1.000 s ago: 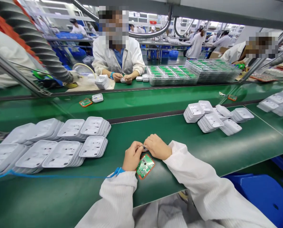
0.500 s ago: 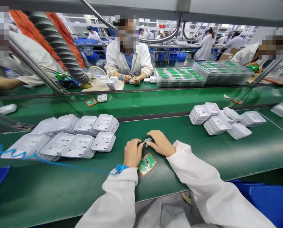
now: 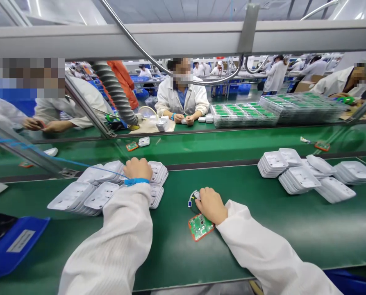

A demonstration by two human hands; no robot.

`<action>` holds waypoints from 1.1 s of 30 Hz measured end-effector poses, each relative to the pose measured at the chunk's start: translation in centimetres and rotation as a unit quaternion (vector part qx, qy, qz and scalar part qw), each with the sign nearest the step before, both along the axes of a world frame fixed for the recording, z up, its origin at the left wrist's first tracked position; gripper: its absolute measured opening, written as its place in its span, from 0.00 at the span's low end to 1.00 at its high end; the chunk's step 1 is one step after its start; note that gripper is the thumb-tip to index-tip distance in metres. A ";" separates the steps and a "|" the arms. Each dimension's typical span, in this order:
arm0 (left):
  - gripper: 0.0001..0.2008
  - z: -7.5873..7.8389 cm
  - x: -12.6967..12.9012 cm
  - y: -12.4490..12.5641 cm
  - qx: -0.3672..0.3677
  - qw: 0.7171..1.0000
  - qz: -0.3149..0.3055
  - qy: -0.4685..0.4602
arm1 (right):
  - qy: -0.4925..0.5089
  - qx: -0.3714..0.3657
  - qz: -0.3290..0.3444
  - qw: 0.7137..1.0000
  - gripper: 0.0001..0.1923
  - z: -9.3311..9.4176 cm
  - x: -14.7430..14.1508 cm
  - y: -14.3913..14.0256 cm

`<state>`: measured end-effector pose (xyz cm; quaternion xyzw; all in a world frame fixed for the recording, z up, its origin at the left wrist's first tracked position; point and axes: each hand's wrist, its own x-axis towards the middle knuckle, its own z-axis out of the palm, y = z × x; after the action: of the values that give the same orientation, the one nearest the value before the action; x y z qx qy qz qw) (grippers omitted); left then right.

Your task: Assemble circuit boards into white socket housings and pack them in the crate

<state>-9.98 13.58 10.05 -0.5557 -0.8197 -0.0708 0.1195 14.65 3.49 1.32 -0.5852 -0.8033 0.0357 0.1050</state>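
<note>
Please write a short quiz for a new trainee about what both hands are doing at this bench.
1. True or false: the left hand rests on the white shells.
2. What lies on the belt just below the right hand?
A. a blue bin
B. a green board
C. a grey hose
3. Fill in: the right hand's fingertips touch a small ____ part above the board.

Key
1. True
2. B
3. wired; it is too small to name more exactly.

Stacked circuit-board trays (image 3: 244,114) across the belt, blue bin (image 3: 13,246) at left
</note>
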 end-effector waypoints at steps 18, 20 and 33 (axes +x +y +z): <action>0.22 -7.6 11.2 -11.4 0.039 0.819 -0.258 -0.511 | 0.240 0.114 0.141 0.954 0.09 2.1 2.5 -0.7; 0.22 -7.7 11.2 -11.9 0.013 0.782 -0.248 -0.572 | 0.227 0.126 0.143 0.955 0.09 1.7 2.6 -0.5; 0.09 -8.5 12.9 -11.4 0.053 0.760 -0.236 -0.603 | 0.318 -0.047 0.095 0.942 0.03 2.3 3.4 0.4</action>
<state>2.91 2.15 1.56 -0.5667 -0.5605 -0.4608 -0.3902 18.05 3.87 3.63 -0.4682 -0.7773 0.2680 0.3236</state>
